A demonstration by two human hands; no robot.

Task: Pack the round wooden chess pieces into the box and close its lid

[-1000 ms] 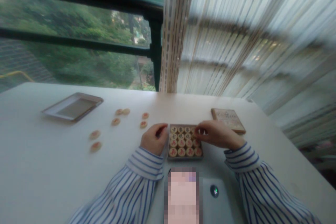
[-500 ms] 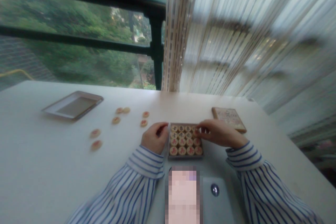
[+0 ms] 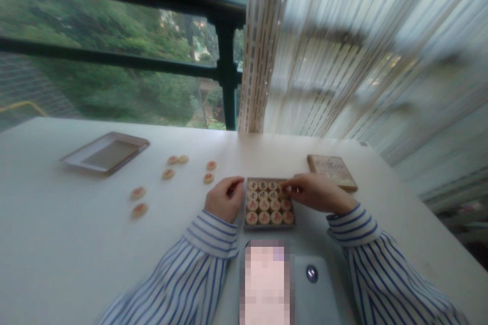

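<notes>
A shallow box (image 3: 270, 228) of round wooden Chinese chess pieces lies in front of me. Red-marked pieces (image 3: 264, 218) fill its nearer rows, black-marked ones (image 3: 263, 185) the farther rows. My right hand (image 3: 314, 192) reaches over the far right corner, thumb and fingers pinched on a Chinese chess piece (image 3: 283, 192) there; the hand partly hides that corner. At the box's left rim my left hand (image 3: 224, 199) rests with curled fingers, their tips by the far left corner. Whether those fingers hold anything, I cannot make out.
Several loose pieces (image 3: 208, 178) lie on the white table (image 3: 76, 244) to the left. Beyond them is a shallow tray (image 3: 109, 170). A flat box-like item (image 3: 335, 171) with writing sits right of my right hand. A blurred-out phone-like shape (image 3: 265, 284) and a pale grey object (image 3: 318, 294) are nearest me.
Hardly anything differs. The view has shifted very slightly; both hands stay at the box, the right one still at the far right corner.
</notes>
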